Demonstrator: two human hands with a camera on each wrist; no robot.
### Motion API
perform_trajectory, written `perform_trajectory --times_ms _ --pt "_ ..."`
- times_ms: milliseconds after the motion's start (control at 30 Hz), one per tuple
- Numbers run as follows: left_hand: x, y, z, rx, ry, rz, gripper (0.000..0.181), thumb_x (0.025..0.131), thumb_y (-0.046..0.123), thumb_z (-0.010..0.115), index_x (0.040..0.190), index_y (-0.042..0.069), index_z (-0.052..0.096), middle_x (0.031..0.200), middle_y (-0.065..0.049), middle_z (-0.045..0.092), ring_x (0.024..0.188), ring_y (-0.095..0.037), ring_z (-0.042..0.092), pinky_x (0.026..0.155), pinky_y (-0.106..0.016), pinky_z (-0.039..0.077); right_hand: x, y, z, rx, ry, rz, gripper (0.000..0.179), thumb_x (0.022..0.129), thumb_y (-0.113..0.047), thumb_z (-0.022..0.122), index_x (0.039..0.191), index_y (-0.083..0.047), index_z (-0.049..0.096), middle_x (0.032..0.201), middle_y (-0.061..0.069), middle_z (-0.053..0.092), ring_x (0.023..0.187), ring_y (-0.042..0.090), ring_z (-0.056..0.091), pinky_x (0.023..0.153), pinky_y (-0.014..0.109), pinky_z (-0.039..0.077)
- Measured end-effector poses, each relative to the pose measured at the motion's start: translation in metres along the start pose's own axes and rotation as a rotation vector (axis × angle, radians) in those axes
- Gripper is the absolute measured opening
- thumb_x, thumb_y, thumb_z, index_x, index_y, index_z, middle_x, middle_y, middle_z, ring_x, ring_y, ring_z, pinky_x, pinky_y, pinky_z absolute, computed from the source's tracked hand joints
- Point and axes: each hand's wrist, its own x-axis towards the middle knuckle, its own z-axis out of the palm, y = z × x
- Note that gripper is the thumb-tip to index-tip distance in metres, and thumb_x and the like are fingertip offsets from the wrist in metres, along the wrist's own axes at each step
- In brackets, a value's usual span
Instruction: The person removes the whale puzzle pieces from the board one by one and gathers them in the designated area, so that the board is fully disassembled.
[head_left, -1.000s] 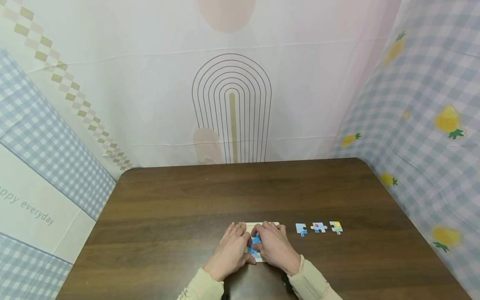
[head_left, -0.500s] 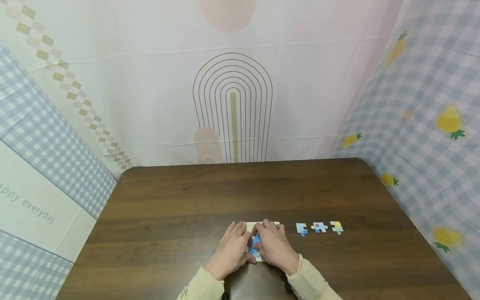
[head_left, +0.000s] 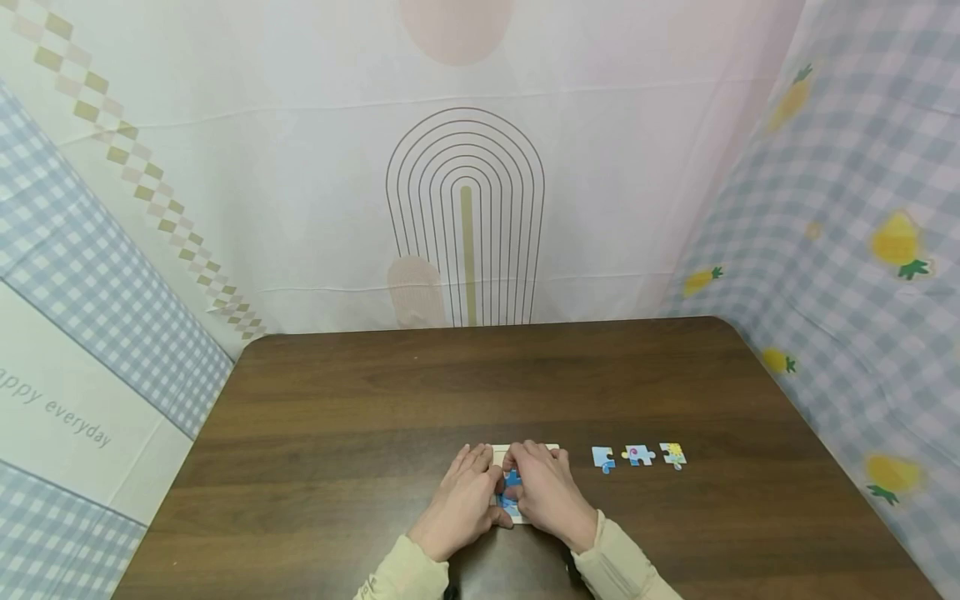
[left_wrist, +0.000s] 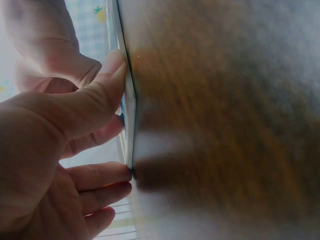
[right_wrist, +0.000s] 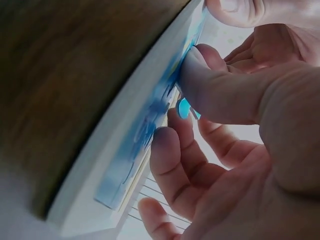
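A shallow puzzle tray [head_left: 504,453] with a pale rim lies on the table, blue puzzle pieces [head_left: 512,478] showing inside it between the hands. My left hand [head_left: 467,498] grips its left side: in the left wrist view the thumb [left_wrist: 114,67] lies on the near edge and other fingers touch the rim [left_wrist: 128,145]. Over the tray's right part, my right hand [head_left: 551,493] pinches a puzzle piece. A small teal tab [right_wrist: 183,107] of that piece sticks up behind the thumb in the right wrist view. The rest of it is hidden by fingers.
Three loose puzzle pieces lie in a row right of the tray: a light blue one [head_left: 603,457], one with a pink swirl [head_left: 638,454] and one with yellow [head_left: 673,453]. The brown wooden table [head_left: 360,392] ends at a hanging patterned cloth [head_left: 322,208].
My right fingers have shifted very slightly over the tray, and the blue showing between the hands looks a little different. My left hand keeps its place; the loose pieces have not moved.
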Motion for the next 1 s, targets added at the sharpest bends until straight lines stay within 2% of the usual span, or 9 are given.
perform_trajectory --times_ms 200,367,567,667,767,867,933,1000 --pt "0.000 0.000 0.001 0.007 0.019 0.010 0.041 0.067 0.047 0.082 0.077 0.016 0.057 0.117 -0.010 0.059 0.123 -0.032 0.052 0.108 -0.048 0.037 -0.001 0.004 0.000 0.090 -0.027 0.017 0.029 0.080 0.001 0.071 0.090 -0.021 0.055 0.078 -0.011 0.051 0.077 0.012 0.046 0.077 0.046 0.030" --pt "0.000 0.000 0.000 -0.002 0.033 0.017 0.041 0.067 0.045 0.083 0.077 0.015 0.057 0.102 -0.004 0.055 0.120 -0.030 0.053 0.107 -0.049 0.038 -0.001 0.004 0.000 0.197 -0.039 0.049 0.021 0.087 -0.005 0.069 0.091 -0.020 0.055 0.074 -0.012 0.049 0.074 0.010 0.047 0.077 0.044 0.029" --pt "0.000 0.000 0.001 -0.012 0.039 0.020 0.041 0.067 0.045 0.084 0.076 0.016 0.057 0.094 0.000 0.049 0.117 -0.029 0.054 0.106 -0.049 0.039 0.001 0.009 0.002 0.332 -0.011 0.072 0.017 0.088 -0.008 0.069 0.092 -0.018 0.056 0.072 -0.010 0.053 0.067 0.004 0.049 0.079 0.043 0.027" --pt "0.000 -0.001 0.001 -0.009 0.045 0.023 0.042 0.066 0.046 0.084 0.076 0.016 0.056 0.093 0.000 0.047 0.115 -0.028 0.054 0.106 -0.049 0.039 0.001 0.011 0.000 0.412 0.009 0.109 0.014 0.090 -0.010 0.068 0.094 -0.017 0.057 0.075 -0.009 0.056 0.066 0.003 0.051 0.081 0.044 0.026" --pt "0.000 0.000 0.002 -0.009 0.045 0.021 0.042 0.066 0.047 0.084 0.077 0.016 0.056 0.092 0.001 0.045 0.114 -0.027 0.054 0.107 -0.048 0.038 -0.001 0.015 -0.005 0.446 0.039 0.155 0.012 0.090 -0.010 0.068 0.094 -0.017 0.059 0.076 -0.008 0.058 0.067 0.004 0.052 0.081 0.044 0.026" --pt "0.000 0.000 0.001 -0.014 0.040 0.016 0.042 0.067 0.046 0.084 0.077 0.016 0.058 0.093 0.001 0.046 0.114 -0.027 0.054 0.107 -0.048 0.038 -0.006 0.022 -0.013 0.463 0.053 0.224 0.011 0.088 -0.011 0.071 0.092 -0.017 0.063 0.076 -0.007 0.058 0.067 0.007 0.054 0.080 0.037 0.037" --pt "0.000 0.000 0.001 -0.017 0.036 0.013 0.041 0.067 0.046 0.084 0.078 0.015 0.058 0.095 -0.001 0.048 0.115 -0.027 0.054 0.107 -0.048 0.038 -0.011 0.028 -0.020 0.467 0.063 0.279 0.011 0.085 -0.011 0.074 0.091 -0.016 0.065 0.076 -0.007 0.059 0.067 0.009 0.055 0.071 0.029 0.045" --pt "0.000 0.000 0.000 -0.015 0.034 0.012 0.041 0.068 0.046 0.084 0.079 0.015 0.059 0.097 -0.002 0.050 0.117 -0.028 0.054 0.107 -0.048 0.038 -0.016 0.036 -0.028 0.469 0.077 0.333 0.013 0.083 -0.010 0.076 0.090 -0.014 0.067 0.075 -0.005 0.060 0.066 0.011 0.056 0.060 0.026 0.049"
